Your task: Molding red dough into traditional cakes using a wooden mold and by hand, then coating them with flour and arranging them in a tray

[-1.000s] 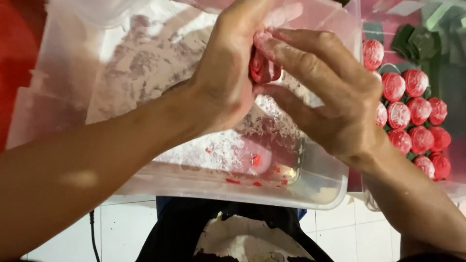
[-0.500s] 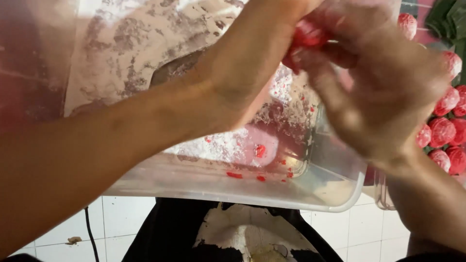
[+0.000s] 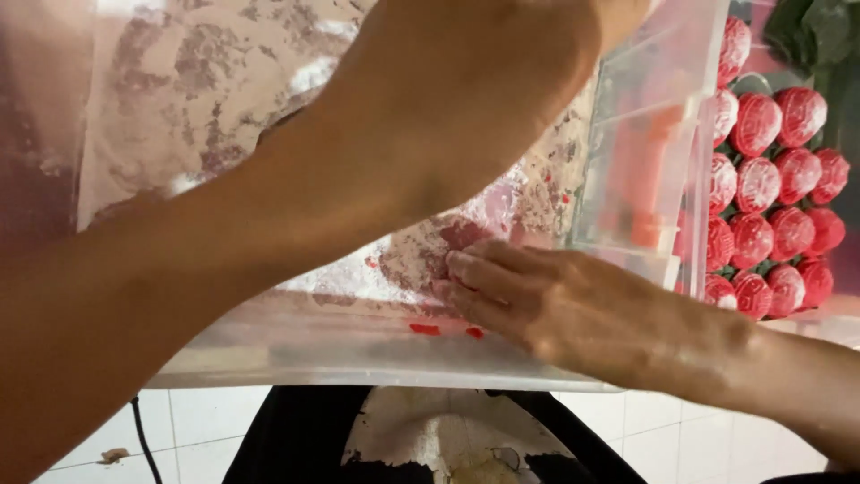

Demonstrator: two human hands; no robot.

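Two bare hands over a clear plastic tub (image 3: pixel 627 134) of white flour: right hand (image 3: pixel 573 305) rests flat inside, fingers (image 3: pixel 484 269) extended, empty; left hand (image 3: pixel 475 99) grip unseen. Red moulded cakes (image 3: pixel 770 179) lie well right, nearest the right hand.

Clear plastic tub (image 3: pixel 627 179), floury inside w/ red bits, tilted.

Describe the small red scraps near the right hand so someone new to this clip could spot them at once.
Start at the clear plastic tub dusted with white flour. Follow its near wall to the right hand, fingers flat on the floured bottom. Just left of those fingers lie the red scraps: tiny flat bits, unlike the round red cakes in rows outside the tub.
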